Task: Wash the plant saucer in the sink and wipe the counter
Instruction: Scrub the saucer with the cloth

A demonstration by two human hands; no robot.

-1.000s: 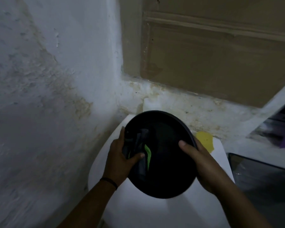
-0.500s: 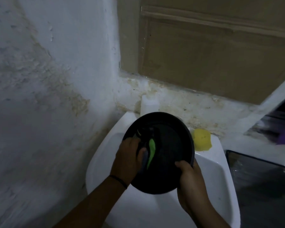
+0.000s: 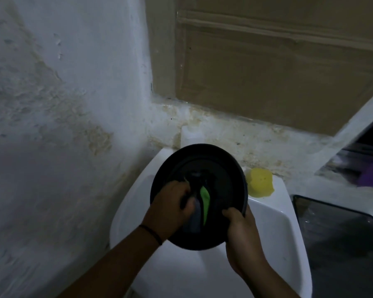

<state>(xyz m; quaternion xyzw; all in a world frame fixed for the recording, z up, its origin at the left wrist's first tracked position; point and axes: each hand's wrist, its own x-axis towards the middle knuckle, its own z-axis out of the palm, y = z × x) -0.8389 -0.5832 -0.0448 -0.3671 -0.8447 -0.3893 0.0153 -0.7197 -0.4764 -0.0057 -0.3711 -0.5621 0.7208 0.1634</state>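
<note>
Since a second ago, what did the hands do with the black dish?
The right hand slid from the plant saucer's right rim down to its lower edge. The left hand moved the dark cloth from the left rim in toward the middle. Both hands kept their hold. The sink and the yellow sponge stayed put.

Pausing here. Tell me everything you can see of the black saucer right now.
The plant saucer is round and black, plastic by the look, with a raised rim and a flat recessed centre. It is held tilted above the white sink, inside facing the camera. The right hand grips its lower right rim. The left hand presses a dark scrubber with a green strip against its inner face. The yellow sponge lies behind it, apart. Whether it is wet is unclear in the dim light.
</note>
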